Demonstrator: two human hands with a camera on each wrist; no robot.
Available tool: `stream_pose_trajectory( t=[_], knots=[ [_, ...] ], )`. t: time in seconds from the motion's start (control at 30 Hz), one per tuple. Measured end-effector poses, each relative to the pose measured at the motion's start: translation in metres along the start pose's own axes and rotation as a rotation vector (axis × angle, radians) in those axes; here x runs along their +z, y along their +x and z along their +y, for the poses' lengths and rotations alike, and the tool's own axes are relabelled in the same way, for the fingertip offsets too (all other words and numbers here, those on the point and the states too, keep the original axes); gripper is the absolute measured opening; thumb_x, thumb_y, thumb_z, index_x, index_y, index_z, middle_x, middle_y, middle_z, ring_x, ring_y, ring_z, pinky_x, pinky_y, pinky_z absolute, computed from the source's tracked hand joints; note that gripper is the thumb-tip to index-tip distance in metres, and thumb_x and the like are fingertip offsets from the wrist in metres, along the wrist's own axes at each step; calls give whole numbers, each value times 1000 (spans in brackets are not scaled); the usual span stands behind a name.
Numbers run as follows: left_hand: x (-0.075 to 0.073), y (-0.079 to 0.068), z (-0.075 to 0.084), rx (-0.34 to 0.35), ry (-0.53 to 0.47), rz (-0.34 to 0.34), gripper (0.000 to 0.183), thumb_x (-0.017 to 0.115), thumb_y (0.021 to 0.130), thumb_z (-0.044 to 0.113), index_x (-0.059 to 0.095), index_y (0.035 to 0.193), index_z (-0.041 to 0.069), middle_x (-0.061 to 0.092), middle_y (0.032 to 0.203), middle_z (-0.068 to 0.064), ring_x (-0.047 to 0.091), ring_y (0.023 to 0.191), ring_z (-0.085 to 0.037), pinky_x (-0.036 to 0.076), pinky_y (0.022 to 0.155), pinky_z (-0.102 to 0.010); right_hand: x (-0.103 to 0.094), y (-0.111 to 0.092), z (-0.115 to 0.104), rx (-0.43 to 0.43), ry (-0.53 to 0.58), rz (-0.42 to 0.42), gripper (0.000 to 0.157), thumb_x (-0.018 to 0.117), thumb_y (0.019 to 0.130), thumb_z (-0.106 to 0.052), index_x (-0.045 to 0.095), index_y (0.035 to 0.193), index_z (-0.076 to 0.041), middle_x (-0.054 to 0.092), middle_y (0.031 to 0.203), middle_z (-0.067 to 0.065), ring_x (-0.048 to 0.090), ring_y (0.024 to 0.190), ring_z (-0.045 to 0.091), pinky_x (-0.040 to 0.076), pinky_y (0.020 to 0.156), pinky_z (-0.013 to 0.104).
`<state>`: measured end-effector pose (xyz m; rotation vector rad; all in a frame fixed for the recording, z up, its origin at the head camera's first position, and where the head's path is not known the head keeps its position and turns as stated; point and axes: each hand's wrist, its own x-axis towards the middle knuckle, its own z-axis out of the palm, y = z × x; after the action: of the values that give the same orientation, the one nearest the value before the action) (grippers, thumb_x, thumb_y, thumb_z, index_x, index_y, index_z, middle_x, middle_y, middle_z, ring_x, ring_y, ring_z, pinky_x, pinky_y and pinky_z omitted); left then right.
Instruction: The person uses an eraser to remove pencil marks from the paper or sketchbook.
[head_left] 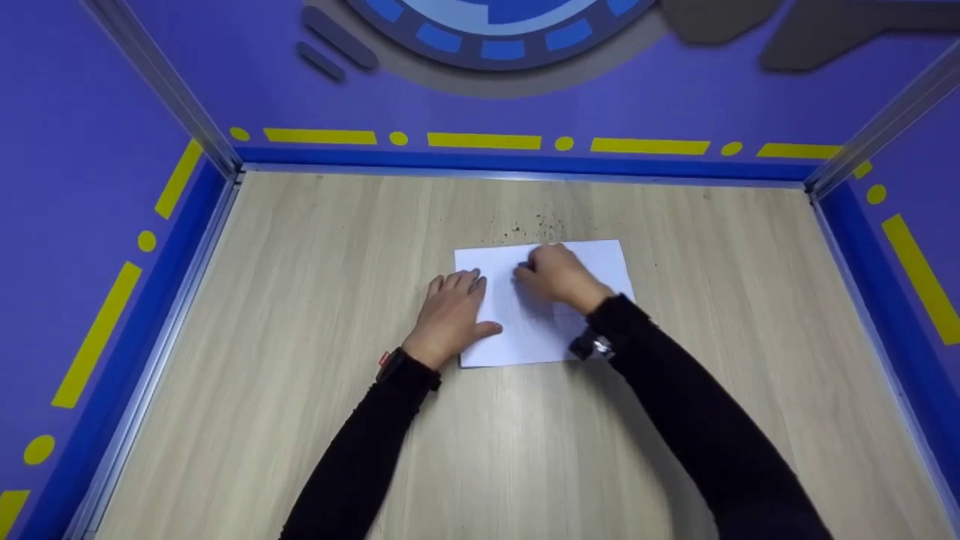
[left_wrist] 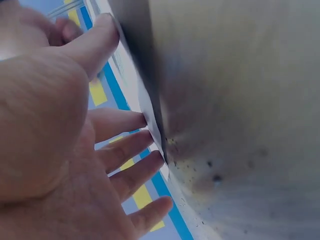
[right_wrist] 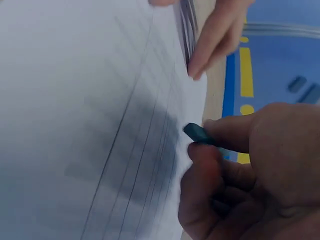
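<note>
White paper (head_left: 517, 345) lies on the table; layered page edges (right_wrist: 187, 30) show along one side in the right wrist view. Thin pencil-like lines (right_wrist: 125, 112) run across its top sheet. My left hand (head_left: 448, 311) rests along the paper's left edge, fingers spread and thumb on the sheet. Over the paper's upper middle, my right hand (head_left: 559, 276) pinches a small dark teal eraser (right_wrist: 196, 133) between thumb and index finger. The eraser's tip sticks out over the page; its other end is hidden by the fingers.
Dark crumbs (head_left: 536, 226) are scattered on the wooden table (head_left: 337, 300) just beyond the paper's far edge. Blue-purple panels (head_left: 480, 112) with yellow markings wall the table in at the back and both sides. A wrist camera (head_left: 589, 345) hangs below the right sleeve.
</note>
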<state>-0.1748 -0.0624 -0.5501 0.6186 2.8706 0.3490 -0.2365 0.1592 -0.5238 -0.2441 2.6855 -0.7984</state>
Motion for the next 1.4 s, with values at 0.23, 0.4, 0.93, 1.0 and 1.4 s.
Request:
stream_pose_trajectory(
  t=[0.23,0.4,0.93,1.0,1.4],
  knots=[
    [0,-2,0,4,34,12,92,76,98,62,53,163,1,49,171,-17,44,158,-38,28,135,-61,26,26,-26,-43,-119,-48,42,64,108,-30,63,70,-12,60,72,3,58,71,23,50,71,38],
    [-3,1,4,-3,55,2,93,76,97,63,52,163,2,49,169,-17,44,157,-38,28,135,-60,17,24,-7,-40,-110,-26,37,66,105,-26,57,71,-14,57,72,2,57,71,24,48,68,36],
    [-4,5,3,-26,71,-52,94,75,98,63,49,165,2,45,174,-15,39,163,-37,26,137,-59,-44,1,67,131,-12,-1,36,61,104,-30,54,73,-13,50,71,0,51,66,21,44,62,35],
    [-5,4,1,-27,71,-53,95,76,98,63,49,165,2,44,175,-16,39,163,-37,25,137,-60,-33,6,44,132,29,-22,35,60,108,-32,57,78,-14,54,75,2,54,66,21,50,62,36],
    [-2,2,2,-8,86,-1,94,75,96,65,53,163,3,49,171,-16,45,158,-38,29,135,-63,17,23,-14,-90,-268,-54,28,61,110,-24,72,101,1,76,105,23,74,97,39,64,91,55]
  ],
)
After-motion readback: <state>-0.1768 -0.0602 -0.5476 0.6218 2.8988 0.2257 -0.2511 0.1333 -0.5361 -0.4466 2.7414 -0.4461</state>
